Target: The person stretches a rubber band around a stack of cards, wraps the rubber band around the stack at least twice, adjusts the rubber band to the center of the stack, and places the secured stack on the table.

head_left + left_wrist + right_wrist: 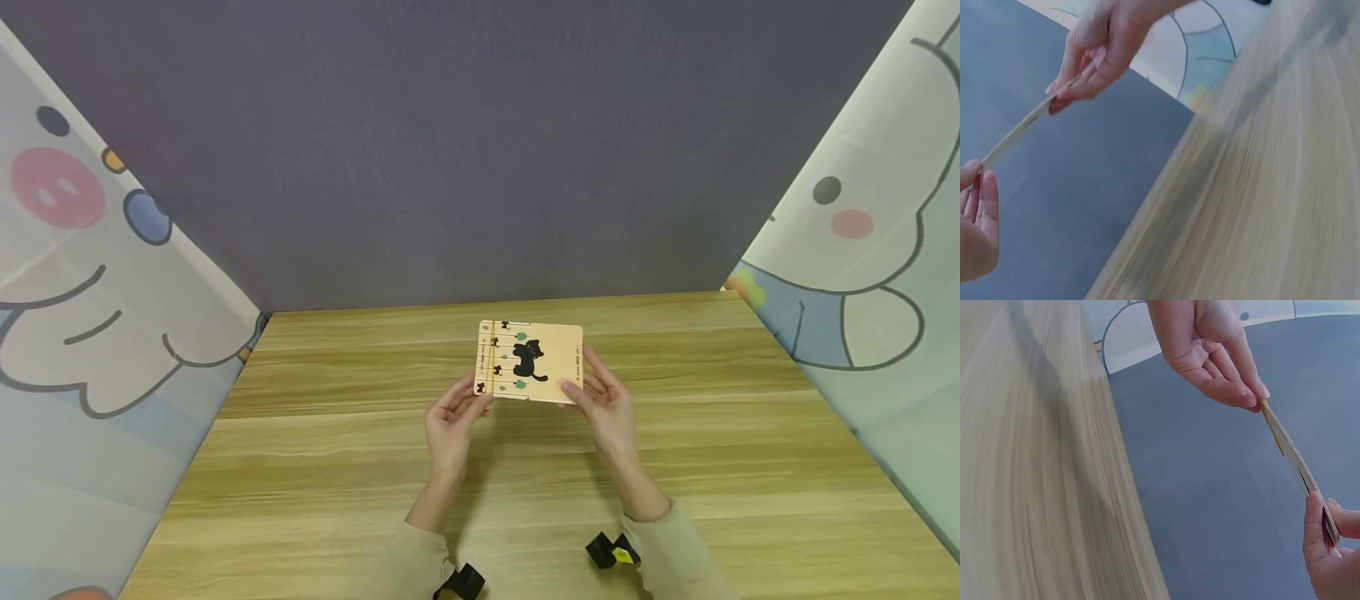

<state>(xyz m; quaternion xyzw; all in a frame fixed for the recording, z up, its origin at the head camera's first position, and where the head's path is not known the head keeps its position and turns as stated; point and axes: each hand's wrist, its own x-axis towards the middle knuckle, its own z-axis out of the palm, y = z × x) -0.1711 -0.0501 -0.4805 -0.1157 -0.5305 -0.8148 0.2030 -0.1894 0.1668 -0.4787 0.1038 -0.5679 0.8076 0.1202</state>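
A thin, cream-coloured notebook (558,350) with a black cat and green leaves printed on its cover is held up in both hands above the table. A yellow elastic band (492,358) runs across its left side. My left hand (448,429) pinches the lower left corner between thumb and fingers. At the right edge, my right hand (613,417) grips it, thumb on the cover and fingers behind. Both wrist views show the notebook (1007,140) edge-on; in the right wrist view the notebook (1294,456) has layers slightly parted along its edge.
Beneath the hands lies a wood-grain table (300,467). A dark grey panel (480,150) stands behind it. Cartoon-printed sheets (67,333) flank the left and right sides. Black wrist mounts (602,550) sit by the beige sleeves (675,550).
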